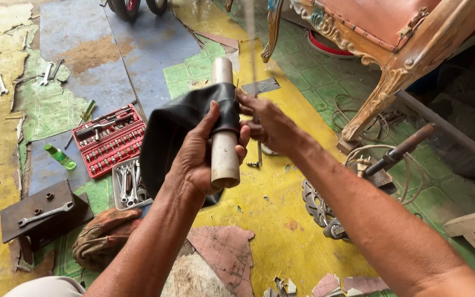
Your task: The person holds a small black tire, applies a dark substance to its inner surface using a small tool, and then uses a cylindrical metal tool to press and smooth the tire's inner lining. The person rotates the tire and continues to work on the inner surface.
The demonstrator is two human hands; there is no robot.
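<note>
My left hand (201, 157) grips a short cream-coloured pipe (223, 159) with a black rubber inner tube (171, 129) wrapped around its middle. The pipe points away from me, tilted slightly up. My right hand (267, 124) is at the right side of the pipe, fingers pinching the edge of the rubber where it folds over the pipe. The rest of the rubber hangs down to the left of my left hand.
On the floor to the left lie a red socket set case (108, 140), a tray of wrenches (128, 184), a green bottle (59, 156) and a metal block with a spanner (42, 214). A carved wooden chair (380, 49) stands right, with a sprocket (317, 203) and a hammer (399, 151) below.
</note>
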